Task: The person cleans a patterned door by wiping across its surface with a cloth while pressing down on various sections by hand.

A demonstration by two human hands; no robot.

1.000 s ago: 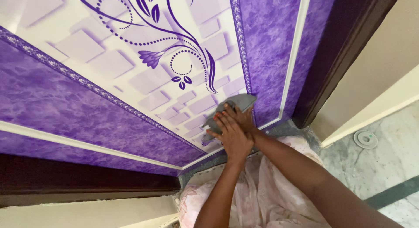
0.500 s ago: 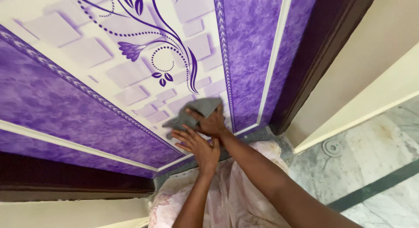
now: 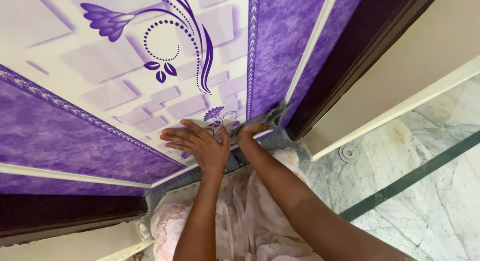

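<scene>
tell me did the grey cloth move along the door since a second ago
Yes. The grey cloth under the right hand slid off the white patterned centre panel, across the purple band, to the white trim strip near the door's dark frame.

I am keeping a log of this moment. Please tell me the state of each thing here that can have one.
Left hand: open, flat against the door.
Right hand: closed on the cloth.
Cloth: bunched, pressed on the door near its lower corner; blurred.
Door: purple and white, floral print; open or closed cannot be told.
Floor: marble, with a round drain cover.
</scene>
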